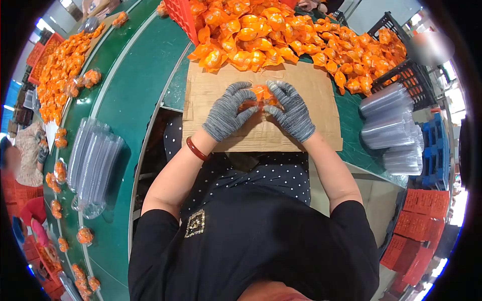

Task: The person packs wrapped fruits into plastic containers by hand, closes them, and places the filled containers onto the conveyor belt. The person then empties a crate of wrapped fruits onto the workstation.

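Both my hands wear grey knitted gloves and meet over a cardboard sheet (226,138). Between them is an orange wrapped piece (263,93) in clear, shiny film. My left hand (231,111) has its fingers closed on the piece's left side. On the right side, my right hand (290,110) pinches it between thumb and fingers. A large heap of orange wrapped pieces (246,35) lies just beyond the cardboard's far edge.
Stacked clear plastic trays (95,160) stand on the green conveyor (120,100) at left, with more trays (391,120) at right. A black crate (414,83), red crates (422,208) and a blue pallet (436,150) are at right. A co-worker's gloved hand (43,150) shows far left.
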The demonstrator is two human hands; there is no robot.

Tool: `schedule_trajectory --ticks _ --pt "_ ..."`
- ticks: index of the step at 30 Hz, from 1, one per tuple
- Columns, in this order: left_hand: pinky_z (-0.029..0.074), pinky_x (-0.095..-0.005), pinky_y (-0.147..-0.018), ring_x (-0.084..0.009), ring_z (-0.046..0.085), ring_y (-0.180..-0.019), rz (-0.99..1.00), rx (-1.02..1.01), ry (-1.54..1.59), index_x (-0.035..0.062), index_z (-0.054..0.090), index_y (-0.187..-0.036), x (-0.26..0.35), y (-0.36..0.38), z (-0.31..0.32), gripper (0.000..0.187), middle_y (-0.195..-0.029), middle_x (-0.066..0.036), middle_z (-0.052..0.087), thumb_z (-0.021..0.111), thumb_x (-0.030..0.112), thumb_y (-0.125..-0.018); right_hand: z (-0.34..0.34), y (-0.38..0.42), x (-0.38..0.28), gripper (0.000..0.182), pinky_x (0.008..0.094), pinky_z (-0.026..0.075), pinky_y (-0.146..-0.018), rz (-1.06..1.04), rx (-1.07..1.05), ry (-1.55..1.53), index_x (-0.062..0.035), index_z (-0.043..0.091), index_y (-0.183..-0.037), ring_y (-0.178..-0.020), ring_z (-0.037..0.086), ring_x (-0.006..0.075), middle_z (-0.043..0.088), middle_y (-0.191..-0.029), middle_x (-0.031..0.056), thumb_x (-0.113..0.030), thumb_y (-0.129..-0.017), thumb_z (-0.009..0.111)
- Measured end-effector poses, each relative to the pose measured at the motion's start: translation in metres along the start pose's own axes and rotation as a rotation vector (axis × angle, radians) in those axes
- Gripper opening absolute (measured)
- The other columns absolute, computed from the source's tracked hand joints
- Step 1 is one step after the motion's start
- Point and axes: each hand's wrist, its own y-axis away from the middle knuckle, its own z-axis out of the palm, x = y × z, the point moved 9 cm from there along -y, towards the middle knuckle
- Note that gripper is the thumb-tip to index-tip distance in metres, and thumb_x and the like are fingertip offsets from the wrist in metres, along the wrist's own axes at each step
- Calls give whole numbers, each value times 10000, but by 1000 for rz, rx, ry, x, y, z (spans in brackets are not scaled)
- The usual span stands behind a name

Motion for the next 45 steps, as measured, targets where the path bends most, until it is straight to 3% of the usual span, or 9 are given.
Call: schedule_trajectory --ticks 13,24,27,30,33,36,38,40,45 --pt "546 -443 -941 -425 628 -1114 139 93 -252 125 680 -1117 18 2 -30 383 -1268 -246 604 798 200 -760 -2 -25 -66 381 466 470 -891 -449 272 142 -136 634 -1129 -987 573 315 599 -1063 99 -144 -766 749" --pt "559 -391 -841 -305 679 -951 -421 -10 -109 51 641 -1082 -100 -3 -147 266 -1076 -174 667 674 268 -932 56 -128 -71 386 449 482 -997 -269 133 -208 0 590 -1262 -1100 612 346 640 -1194 175 -106 -911 711" --pt "574 -393 -754 -250 672 -873 -713 438 266 70 569 -1162 -183 26 -215 324 -974 -137 659 632 331 -981 55 -122 -74 509 411 477 -1044 -305 210 -224 -6 513 -1380 -1170 601 304 589 -1335 160 -94 -917 705" --pt "578 -442 -705 -259 659 -933 -855 984 724 121 468 -1242 -256 54 -262 387 -1066 -154 630 639 348 -978 72 -101 -71 476 412 476 -1045 -160 -39 -409 -6 527 -1353 -1181 597 312 597 -1307 159 -64 -913 699" --pt "489 -404 -958 -281 628 -1039 -1050 1385 460 113 506 -1206 -323 83 -322 266 -1117 -155 644 586 232 -982 78 -74 -67 452 400 481 -1056 -214 -128 -395 1 523 -1352 -1197 603 275 595 -1305 158 -26 -927 675" --pt "483 -407 -961 -278 617 -1057 -564 1990 326 96 524 -1269 -326 106 -349 313 -1147 -150 639 584 175 -973 67 -52 -61 372 410 469 -1048 -162 -128 -396 -12 603 -1238 -1157 610 308 636 -1218 151 -27 -883 714" --pt "475 -403 -980 -283 616 -1075 -524 1986 348 65 531 -1320 -316 106 -350 378 -1191 -162 638 602 160 -962 52 -32 -49 356 406 465 -1052 -107 -114 -339 -14 618 -1217 -1161 611 304 644 -1204 148 -26 -877 723" --pt "470 -404 -993 -283 612 -1100 -894 1836 329 28 533 -1335 -259 100 -325 418 -1231 -174 631 622 154 -947 34 -16 -45 344 419 471 -1049 -78 -90 -265 -32 640 -1189 -1159 611 331 652 -1192 153 -45 -860 743" --pt "478 -359 -857 -206 575 -928 -563 1427 271 59 574 -1167 -212 58 -283 211 -1046 -92 587 594 111 -963 -35 27 -29 326 443 501 -1003 -74 27 36 -63 665 -1137 -1132 612 365 656 -1181 150 -83 -830 769"
